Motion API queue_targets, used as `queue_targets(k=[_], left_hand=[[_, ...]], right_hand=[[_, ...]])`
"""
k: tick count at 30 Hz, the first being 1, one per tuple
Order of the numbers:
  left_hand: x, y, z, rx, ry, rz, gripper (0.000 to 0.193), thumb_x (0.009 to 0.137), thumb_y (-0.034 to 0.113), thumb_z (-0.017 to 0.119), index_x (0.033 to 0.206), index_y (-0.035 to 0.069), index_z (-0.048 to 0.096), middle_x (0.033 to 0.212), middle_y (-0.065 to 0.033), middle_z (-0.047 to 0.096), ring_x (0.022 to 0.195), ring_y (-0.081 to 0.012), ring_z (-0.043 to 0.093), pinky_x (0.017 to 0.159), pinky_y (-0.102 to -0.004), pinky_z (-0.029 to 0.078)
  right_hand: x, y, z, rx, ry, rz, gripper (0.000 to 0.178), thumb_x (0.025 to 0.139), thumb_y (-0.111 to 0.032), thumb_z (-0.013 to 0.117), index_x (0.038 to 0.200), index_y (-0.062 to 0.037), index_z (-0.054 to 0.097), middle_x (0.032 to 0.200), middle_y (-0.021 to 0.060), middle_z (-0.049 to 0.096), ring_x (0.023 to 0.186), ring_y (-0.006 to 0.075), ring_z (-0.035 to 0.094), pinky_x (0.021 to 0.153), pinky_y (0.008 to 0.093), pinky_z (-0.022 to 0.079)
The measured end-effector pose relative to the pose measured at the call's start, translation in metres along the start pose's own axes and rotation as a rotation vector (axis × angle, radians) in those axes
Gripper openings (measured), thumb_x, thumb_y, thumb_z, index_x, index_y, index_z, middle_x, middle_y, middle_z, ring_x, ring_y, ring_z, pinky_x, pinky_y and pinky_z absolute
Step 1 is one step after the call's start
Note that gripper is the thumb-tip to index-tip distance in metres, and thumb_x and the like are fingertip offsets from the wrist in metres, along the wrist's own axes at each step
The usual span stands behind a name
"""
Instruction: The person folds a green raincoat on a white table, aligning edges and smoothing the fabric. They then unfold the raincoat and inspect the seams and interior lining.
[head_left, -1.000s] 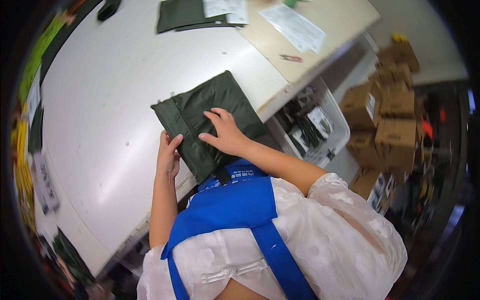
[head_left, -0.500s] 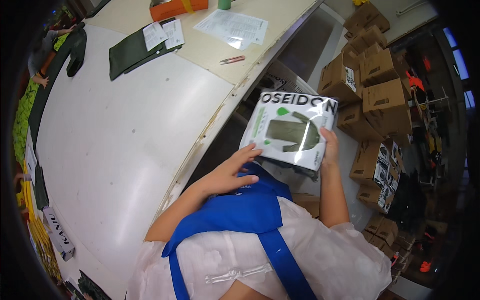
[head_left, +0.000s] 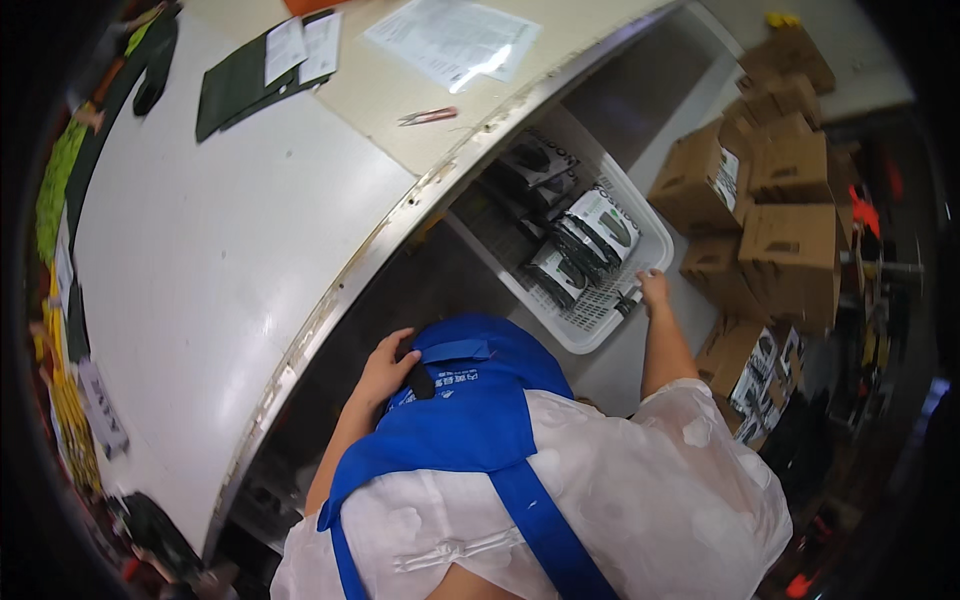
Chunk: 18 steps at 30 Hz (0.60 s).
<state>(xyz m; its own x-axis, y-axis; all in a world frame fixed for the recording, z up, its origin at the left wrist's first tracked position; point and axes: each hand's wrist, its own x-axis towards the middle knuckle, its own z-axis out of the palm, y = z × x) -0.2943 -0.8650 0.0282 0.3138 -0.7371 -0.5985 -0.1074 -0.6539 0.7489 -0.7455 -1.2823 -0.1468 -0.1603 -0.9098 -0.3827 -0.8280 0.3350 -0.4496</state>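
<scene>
The right hand is at the near right corner of a white plastic basket, with its fingers bent close to the rim; I cannot tell whether they are closed around this rim or only rest beside it. The left hand is in front of the body, next to the blue apron, and its thumb stands apart from the fingers, so there is a moderate gap and no object is seen in it. The flat packages, white and black with a picture of a green garment, are inside the basket, several of them leaning together in its nearer part, and neither hand holds them. The basket stands low, beside the edge of the white table. On the table lie red-handled snips, printed sheets, and dark green folded fabric with white cards upon it. To the right of the basket, brown cardboard boxes are piled up.
</scene>
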Motion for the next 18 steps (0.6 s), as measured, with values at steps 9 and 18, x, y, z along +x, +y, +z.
queue_targets(k=[9,18], left_hand=[[-0.102,-0.133,0.082,-0.225,0.431,-0.357,0.047,0.084,0.025,0.063,0.125,0.003,0.052,0.118,-0.0196,0.059,0.106,-0.0308,0.058,0.092,-0.0381,0.046],[-0.169,-0.287,0.231,-0.778,0.943,-0.493,0.044,0.083,0.029,0.063,0.118,0.003,0.056,0.114,-0.0195,0.061,0.108,-0.0344,0.057,0.092,-0.0401,0.045]], right_hand=[[-0.220,-0.244,0.165,-0.373,-0.946,-0.971,0.043,0.084,-0.021,0.066,0.121,-0.0019,0.054,0.100,0.0133,0.067,0.090,0.0188,0.065,0.080,0.0300,0.050],[-0.616,-0.343,0.242,-0.683,-1.511,-1.727,0.039,0.086,-0.017,0.065,0.122,-0.0057,0.055,0.110,0.0151,0.063,0.103,0.0261,0.062,0.088,0.0349,0.048]])
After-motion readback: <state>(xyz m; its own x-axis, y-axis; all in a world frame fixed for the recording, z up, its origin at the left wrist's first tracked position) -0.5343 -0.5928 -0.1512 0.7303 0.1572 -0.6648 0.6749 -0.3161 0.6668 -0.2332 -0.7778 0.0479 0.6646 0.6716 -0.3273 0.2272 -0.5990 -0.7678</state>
